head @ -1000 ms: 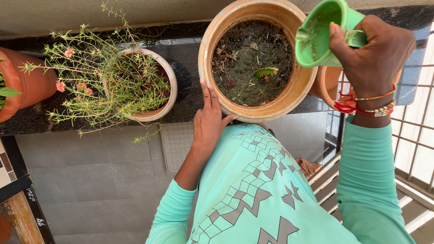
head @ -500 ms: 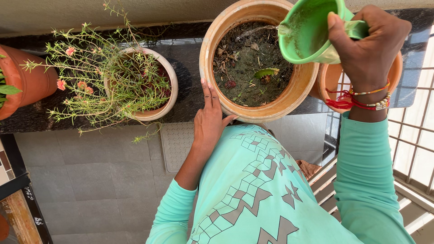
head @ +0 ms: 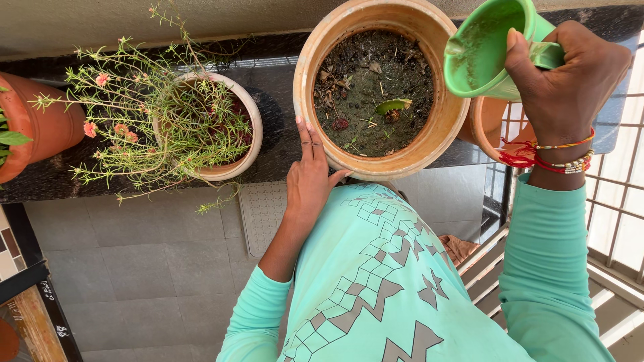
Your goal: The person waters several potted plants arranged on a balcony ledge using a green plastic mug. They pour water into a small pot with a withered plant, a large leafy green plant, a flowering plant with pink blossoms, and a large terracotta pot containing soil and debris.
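Note:
My right hand (head: 563,74) grips the handle of a green plastic mug (head: 486,50), tilted with its spout over the right rim of a large terracotta pot (head: 376,164). The pot holds dark wet soil (head: 372,80) with a small green leaf (head: 394,105) and dry bits on top. My left hand (head: 308,177) rests flat against the pot's near left side, fingers straight and pointing up. Red threads and bead bangles circle my right wrist. No water is seen leaving the mug.
A white pot (head: 228,164) with a wiry pink-flowered plant (head: 144,110) stands left on the dark stone ledge (head: 278,87). A terracotta pot (head: 33,127) sits at far left, another (head: 486,131) behind the mug. Metal railing (head: 617,201) runs at right; grey floor tiles (head: 147,268) lie below.
Half a second ago the mug hung over the soil pouring a thin stream; it has since swung back right and up off the pot. My left hand has not moved.

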